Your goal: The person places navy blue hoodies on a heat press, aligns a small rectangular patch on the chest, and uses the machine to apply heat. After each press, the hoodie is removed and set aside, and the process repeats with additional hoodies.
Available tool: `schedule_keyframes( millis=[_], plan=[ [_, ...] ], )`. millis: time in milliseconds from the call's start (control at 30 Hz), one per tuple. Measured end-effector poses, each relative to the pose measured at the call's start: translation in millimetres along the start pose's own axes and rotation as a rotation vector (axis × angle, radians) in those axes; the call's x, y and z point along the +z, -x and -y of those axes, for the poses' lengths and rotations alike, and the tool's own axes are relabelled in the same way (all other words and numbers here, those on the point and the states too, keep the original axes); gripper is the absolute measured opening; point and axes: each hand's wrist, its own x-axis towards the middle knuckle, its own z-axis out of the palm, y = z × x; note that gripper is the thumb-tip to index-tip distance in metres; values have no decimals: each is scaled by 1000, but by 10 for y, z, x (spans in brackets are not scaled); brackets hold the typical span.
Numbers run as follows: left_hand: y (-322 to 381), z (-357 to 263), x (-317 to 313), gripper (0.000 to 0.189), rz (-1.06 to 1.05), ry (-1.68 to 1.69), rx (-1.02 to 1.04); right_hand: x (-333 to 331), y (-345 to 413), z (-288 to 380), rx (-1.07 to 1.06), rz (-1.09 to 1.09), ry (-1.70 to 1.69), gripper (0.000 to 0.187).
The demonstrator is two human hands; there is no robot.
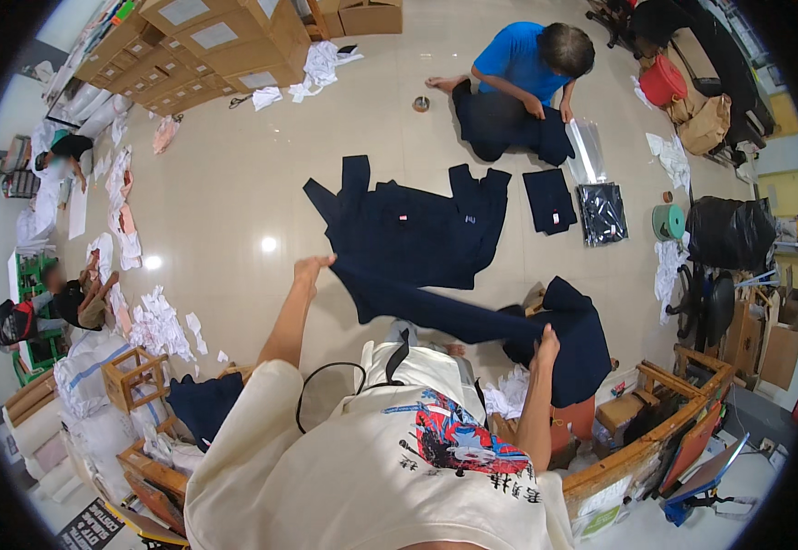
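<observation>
A dark navy garment [433,306] is stretched out in the air between my two hands. My left hand [314,267] grips one end of it, and my right hand [546,347] grips the other, lower end. On the floor just beyond lie navy shirts [413,230], spread flat and overlapping, one with a small red-and-white label. Right of them rests a folded navy garment [550,201], beside a dark garment in a clear plastic bag [602,214]. More navy cloth [574,344] is heaped close by my right hand.
A person in blue [519,69] sits on the floor, handling navy garments beside clear plastic bags [586,148]. Cardboard boxes [234,41] stand at the upper left. White cloth scraps [162,326] lie at the left, where other people sit. A wooden frame [633,447] stands lower right.
</observation>
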Motion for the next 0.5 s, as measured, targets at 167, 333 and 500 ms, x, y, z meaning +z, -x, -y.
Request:
schedule_keyframes(
  millis=[167, 333, 500],
  plan=[
    [-93, -419, -64, 41, 86, 178, 183, 754, -211, 673, -48, 131, -6, 38],
    [66, -71, -398, 33, -44, 128, 309, 1076, -304, 842, -213, 127, 39, 30],
    [-30, 784, -489, 45, -66, -487, 231, 915, -439, 300, -228, -65, 422, 30]
  ],
)
